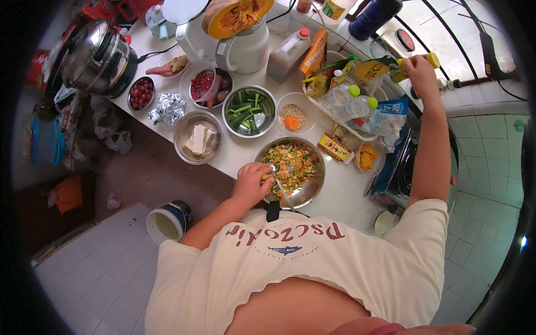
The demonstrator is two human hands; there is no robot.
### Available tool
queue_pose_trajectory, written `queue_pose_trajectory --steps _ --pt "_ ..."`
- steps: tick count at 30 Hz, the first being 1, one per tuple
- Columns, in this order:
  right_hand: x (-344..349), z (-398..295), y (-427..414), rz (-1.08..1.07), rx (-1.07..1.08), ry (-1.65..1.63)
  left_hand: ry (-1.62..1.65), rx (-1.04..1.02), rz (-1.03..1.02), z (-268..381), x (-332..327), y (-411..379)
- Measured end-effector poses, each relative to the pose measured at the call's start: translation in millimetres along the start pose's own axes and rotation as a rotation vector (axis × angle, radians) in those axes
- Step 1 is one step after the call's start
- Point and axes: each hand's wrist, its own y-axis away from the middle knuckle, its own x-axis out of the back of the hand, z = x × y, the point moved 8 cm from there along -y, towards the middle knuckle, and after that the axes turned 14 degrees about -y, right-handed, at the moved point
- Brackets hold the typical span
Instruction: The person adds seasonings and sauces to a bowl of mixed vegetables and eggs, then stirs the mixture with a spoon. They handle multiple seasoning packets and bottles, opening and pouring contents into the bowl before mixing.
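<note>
A steel bowl of finely chopped mixed vegetables stands at the counter's front, close to my shirt. My left hand is at the bowl's left side, its fingers curled around the upper end of a metal spoon that slants across the bowl. Far to the right, my right hand is raised beside the window, gripping a yellow-capped bottle near its top; my fingers hide part of it. Below that hand sits a white plastic basket with clear green-capped bottles.
Sliced cucumber fills a steel bowl behind, beside white blocks in another steel bowl. Crumpled foil, a cut pumpkin and a brown-filled jug stand farther back. A stove is on the right; a bucket is on the floor.
</note>
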Motion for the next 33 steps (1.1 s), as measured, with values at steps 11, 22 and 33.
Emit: queue_pose_trajectory --steps 11,22,33 --pt "-1.5 -131.6 103.4 -0.178 -0.258 -0.871 1.024 -0.024 0.247 39.1 63.1 -75.2" --pt "-132.8 -241.7 190.0 -0.691 -0.059 -1.008 1.275 0.322 0.349 -56.3 92.4 29.4" --pt "-163.3 -280.2 213.6 -0.796 0.000 -0.805 1.171 0.389 0.385 -97.9 110.7 89.1"
